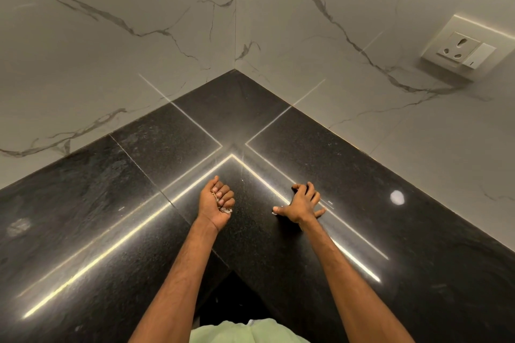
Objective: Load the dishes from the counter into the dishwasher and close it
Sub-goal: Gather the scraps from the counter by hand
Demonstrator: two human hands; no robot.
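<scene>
Counter: black speckled stone counter (111, 203), L-shaped, filling the corner where two walls meet; bright strip-light reflections cross it.
Left hand: left hand (217, 200) lies palm up over the middle of the counter, between the back corner and the inner front corner; its fingers are curled over pale scraps (224, 208) held in the palm.
Right hand: right hand (302, 205) is palm down just right of the left, apart from it, fingers spread and resting on the counter, gripping nothing; a small pale bit (274, 213) lies at the thumb tip.
Walls: white marble-look tiles (139, 8) with grey veins.
Socket: cream socket plate (459, 49) with a switch (478, 57), on the right wall above the counter.
Clothing: pale green garment (245, 331) at the inner front corner.
</scene>
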